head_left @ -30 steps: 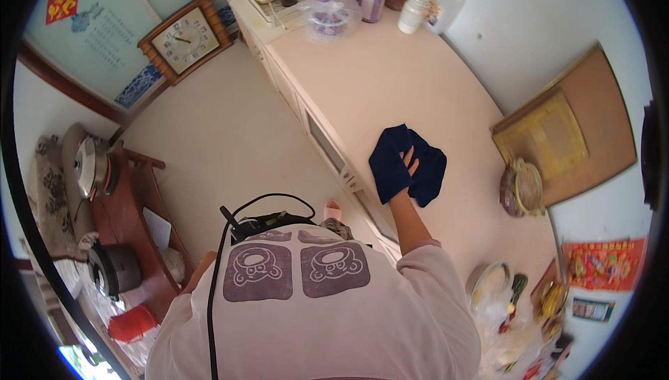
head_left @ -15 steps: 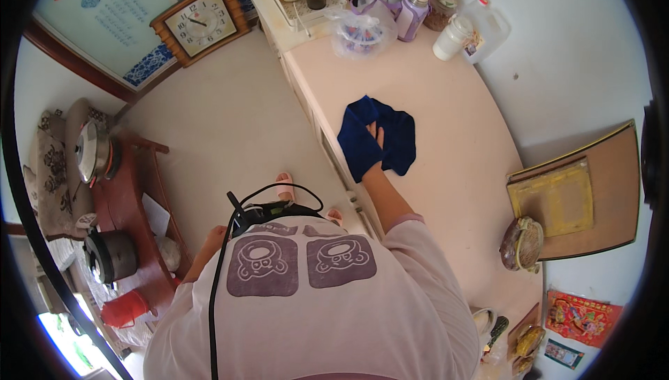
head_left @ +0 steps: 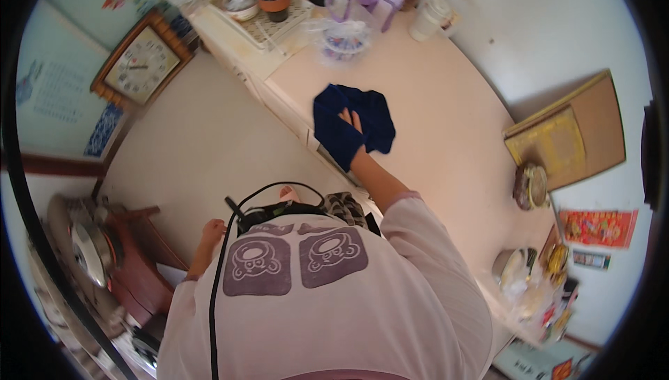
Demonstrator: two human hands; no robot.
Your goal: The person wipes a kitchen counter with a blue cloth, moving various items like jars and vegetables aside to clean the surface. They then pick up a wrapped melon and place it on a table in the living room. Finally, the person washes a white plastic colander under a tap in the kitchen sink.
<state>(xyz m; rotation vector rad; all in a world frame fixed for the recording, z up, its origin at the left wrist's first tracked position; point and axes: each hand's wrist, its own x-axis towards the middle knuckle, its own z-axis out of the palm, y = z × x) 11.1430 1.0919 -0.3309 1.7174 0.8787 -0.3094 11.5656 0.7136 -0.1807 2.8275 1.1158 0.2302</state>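
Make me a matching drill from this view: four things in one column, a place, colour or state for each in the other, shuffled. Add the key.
Column one
1. Right hand
2. Left hand
3. Cloth
4. Clock

Column two
A. Beside the shirt, away from the counter
B. Framed in brown
C. Partly covered by fabric, some fingers showing
D. Dark blue, lying on the counter

Right pairs
1-C; 2-A; 3-D; 4-B
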